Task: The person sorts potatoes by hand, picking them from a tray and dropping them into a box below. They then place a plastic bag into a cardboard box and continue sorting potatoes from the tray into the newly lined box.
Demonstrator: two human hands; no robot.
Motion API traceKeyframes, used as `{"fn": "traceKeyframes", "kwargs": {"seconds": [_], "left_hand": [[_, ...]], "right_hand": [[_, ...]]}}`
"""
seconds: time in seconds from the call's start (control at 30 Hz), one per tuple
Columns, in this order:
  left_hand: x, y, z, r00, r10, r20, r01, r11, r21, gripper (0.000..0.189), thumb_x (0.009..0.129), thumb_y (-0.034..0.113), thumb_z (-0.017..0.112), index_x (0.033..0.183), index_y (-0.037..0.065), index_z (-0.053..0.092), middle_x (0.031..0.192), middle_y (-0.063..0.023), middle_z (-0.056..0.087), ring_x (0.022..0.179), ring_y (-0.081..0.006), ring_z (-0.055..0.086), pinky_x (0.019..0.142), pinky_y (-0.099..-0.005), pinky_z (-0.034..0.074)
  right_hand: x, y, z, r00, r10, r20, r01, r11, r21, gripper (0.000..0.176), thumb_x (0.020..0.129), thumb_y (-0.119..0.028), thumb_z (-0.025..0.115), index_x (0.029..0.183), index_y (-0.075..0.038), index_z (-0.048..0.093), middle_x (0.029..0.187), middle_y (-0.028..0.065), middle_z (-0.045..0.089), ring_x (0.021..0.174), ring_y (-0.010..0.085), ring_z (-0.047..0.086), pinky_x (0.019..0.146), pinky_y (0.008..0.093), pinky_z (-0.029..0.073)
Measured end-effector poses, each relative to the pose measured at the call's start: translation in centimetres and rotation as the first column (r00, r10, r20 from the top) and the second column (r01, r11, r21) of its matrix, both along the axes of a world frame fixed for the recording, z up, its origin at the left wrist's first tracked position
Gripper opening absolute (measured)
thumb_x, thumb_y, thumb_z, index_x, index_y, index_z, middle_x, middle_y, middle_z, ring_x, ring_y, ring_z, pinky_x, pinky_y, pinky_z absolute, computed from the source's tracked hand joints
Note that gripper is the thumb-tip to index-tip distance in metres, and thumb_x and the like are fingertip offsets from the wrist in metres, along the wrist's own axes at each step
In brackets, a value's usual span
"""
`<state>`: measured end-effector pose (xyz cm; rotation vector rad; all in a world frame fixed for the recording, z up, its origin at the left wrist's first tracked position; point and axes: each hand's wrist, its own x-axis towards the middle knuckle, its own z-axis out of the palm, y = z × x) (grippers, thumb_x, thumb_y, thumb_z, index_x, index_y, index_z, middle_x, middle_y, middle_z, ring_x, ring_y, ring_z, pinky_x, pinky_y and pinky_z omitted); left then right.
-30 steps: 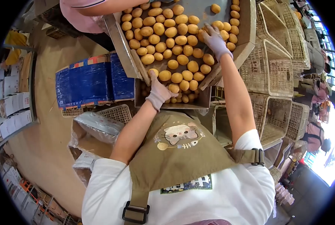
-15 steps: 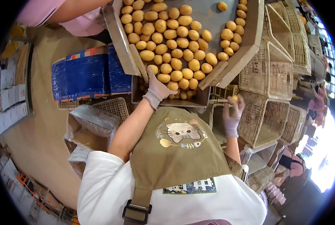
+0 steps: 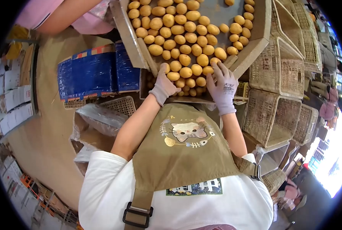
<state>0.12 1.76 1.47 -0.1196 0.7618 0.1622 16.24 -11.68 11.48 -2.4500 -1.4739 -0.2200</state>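
Observation:
Many yellow, rounded potatoes (image 3: 185, 72) lie on a grey sloping tray (image 3: 213, 11) with wooden side boards. They crowd toward its narrow near end, above a box (image 3: 192, 99) that holds more of them. At the left of this outlet is my left hand (image 3: 163, 86), in a light grey glove, its fingers and thumb spread beside the potatoes; one potato touches its fingertips. My right hand (image 3: 222, 87), gloved alike, reaches in from the right with its fingers apart, the tips against potatoes at the outlet's right edge. No potato is visibly lifted.
Stacked plastic crates (image 3: 263, 119) stand close on the right. At the left are a blue-wrapped carton (image 3: 87, 73) and an open box lined with plastic (image 3: 96, 124). Another person's arm (image 3: 65, 17), with a pink sleeve, shows at the upper left.
My right hand has come from beside the crates, where it held one potato, up and left to the outlet. That potato is no longer seen in it. My left hand stays at the outlet.

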Motion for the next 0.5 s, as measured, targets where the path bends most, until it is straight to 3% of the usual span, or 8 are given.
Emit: {"fn": "traceKeyframes", "kwargs": {"seconds": [0.03, 0.1, 0.2, 0.27, 0.33, 0.37, 0.47, 0.5], "left_hand": [[0.1, -0.4, 0.7, 0.988, -0.057, -0.146, 0.078, 0.987, 0.14, 0.07, 0.094, 0.063, 0.044, 0.149, 0.021, 0.036, 0.154, -0.0018, 0.04, 0.145, -0.0295, 0.032, 0.112, -0.0702, 0.014], [0.1, -0.8, -0.2, 0.995, 0.023, -0.095, -0.013, 0.994, 0.109, 0.069, 0.094, 0.061, 0.046, 0.148, 0.021, 0.037, 0.153, -0.0024, 0.04, 0.144, -0.0305, 0.035, 0.112, -0.0695, 0.018], [0.2, -1.1, -1.5, 0.992, 0.124, 0.036, -0.125, 0.991, 0.045, 0.073, 0.094, 0.066, 0.041, 0.15, 0.02, 0.033, 0.155, -0.0055, 0.036, 0.142, -0.0348, 0.037, 0.111, -0.0705, 0.022], [0.5, -1.1, -0.7, 0.985, 0.157, 0.071, -0.157, 0.988, -0.002, 0.078, 0.093, 0.07, 0.038, 0.152, 0.019, 0.03, 0.156, -0.0072, 0.034, 0.143, -0.0366, 0.035, 0.111, -0.0711, 0.022], [0.7, -1.4, -0.8, 0.982, 0.178, 0.062, -0.176, 0.984, -0.028, 0.086, 0.09, 0.076, 0.037, 0.154, 0.019, 0.027, 0.158, -0.0104, 0.031, 0.143, -0.0405, 0.033, 0.11, -0.0717, 0.024], [0.9, -1.6, -1.0, 0.981, 0.184, 0.052, -0.183, 0.983, -0.03, 0.087, 0.089, 0.076, 0.037, 0.154, 0.018, 0.027, 0.158, -0.0108, 0.03, 0.143, -0.041, 0.032, 0.11, -0.072, 0.024], [1.1, -1.9, -0.8, 0.979, 0.194, 0.065, -0.191, 0.98, -0.048, 0.086, 0.09, 0.073, 0.04, 0.154, 0.017, 0.026, 0.159, -0.0115, 0.029, 0.143, -0.0424, 0.032, 0.11, -0.0729, 0.02], [0.9, -1.8, -1.3, 0.979, 0.182, 0.094, -0.177, 0.982, -0.057, 0.085, 0.091, 0.072, 0.04, 0.154, 0.017, 0.027, 0.159, -0.0114, 0.029, 0.143, -0.0423, 0.032, 0.11, -0.073, 0.02]], "right_hand": [[0.2, 0.2, -0.1, 1.0, -0.013, -0.019, 0.012, 1.0, -0.026, 0.042, 0.082, -0.028, 0.07, 0.122, -0.018, 0.067, 0.127, 0.0077, 0.064, 0.103, 0.0316, 0.065, 0.081, 0.0445, 0.051], [0.2, 0.6, -0.1, 0.999, -0.032, -0.005, 0.031, 0.994, -0.107, 0.046, 0.084, -0.033, 0.069, 0.128, -0.018, 0.063, 0.131, 0.0078, 0.062, 0.111, 0.0298, 0.063, 0.082, 0.0463, 0.051], [0.2, 1.2, -0.6, 0.968, 0.109, 0.226, -0.029, 0.944, -0.33, 0.053, 0.086, -0.039, 0.066, 0.134, -0.019, 0.057, 0.135, 0.0069, 0.059, 0.114, 0.027, 0.062, 0.081, 0.047, 0.051], [1.2, 2.3, 1.0, 0.999, 0.034, -0.032, -0.046, 0.763, -0.645, 0.05, 0.087, -0.043, 0.064, 0.131, -0.019, 0.057, 0.129, 0.0054, 0.06, 0.115, 0.0261, 0.061, 0.081, 0.0489, 0.052], [2.3, 3.0, 1.5, 0.982, -0.08, -0.172, 0.003, 0.915, -0.403, 0.05, 0.087, -0.044, 0.065, 0.131, -0.019, 0.062, 0.127, 0.013, 0.063, 0.109, 0.0311, 0.064, 0.088, 0.0429, 0.053], [3.0, 3.4, 0.8, 0.982, -0.051, -0.183, 0.005, 0.969, -0.247, 0.053, 0.088, -0.045, 0.064, 0.133, -0.019, 0.06, 0.136, 0.0138, 0.057, 0.114, 0.0325, 0.062, 0.092, 0.048, 0.051], [1.8, 5.2, -3.3, 0.999, 0.049, 0.003, -0.046, 0.965, -0.256, 0.058, 0.087, -0.049, 0.065, 0.139, -0.026, 0.056, 0.151, 0.0161, 0.044, 0.13, 0.0362, 0.051, 0.102, 0.0541, 0.043], [0.4, 5.0, -3.9, 0.99, 0.061, -0.128, -0.111, 0.896, -0.43, 0.064, 0.085, -0.053, 0.065, 0.144, -0.036, 0.05, 0.159, 0.0171, 0.031, 0.143, 0.0395, 0.035, 0.112, 0.0583, 0.031]]}}
